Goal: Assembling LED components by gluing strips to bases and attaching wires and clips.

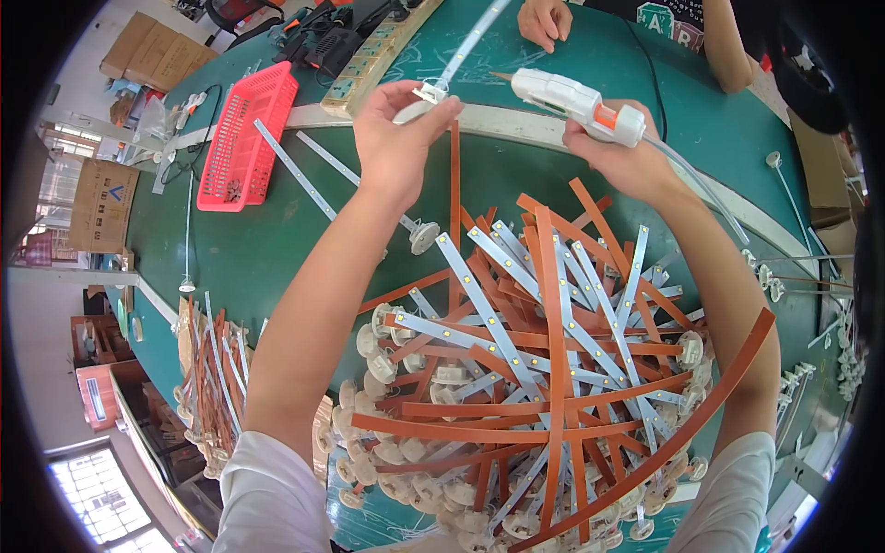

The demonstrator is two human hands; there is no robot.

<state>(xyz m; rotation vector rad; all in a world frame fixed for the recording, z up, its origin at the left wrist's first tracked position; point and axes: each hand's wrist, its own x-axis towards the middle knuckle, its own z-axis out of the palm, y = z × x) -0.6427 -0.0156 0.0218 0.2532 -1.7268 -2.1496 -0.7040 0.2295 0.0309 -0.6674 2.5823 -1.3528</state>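
Note:
Raised over the green table [304, 240], my left hand [395, 147] pinches the white round end piece [417, 111] of an LED strip [476, 39], which slants up and away. My right hand [627, 161] is wrapped round a white hot glue gun [562, 92]. The gun's nozzle points left, toward the end piece, with a gap between them. From its back trails a long pale glue stick [701, 184]. Below my forearms lies a heap of LED strips [489, 318] with white round ends, mixed with orange-brown strips [556, 369].
A pink basket [241, 138] stands at the far left. Two loose LED strips [295, 170] lie near it. Another bundle of strips [217, 369] sits beyond my left forearm. Across the table are another person's hand [545, 22] and a dark cable [653, 64]. Cardboard boxes [152, 51] stand behind.

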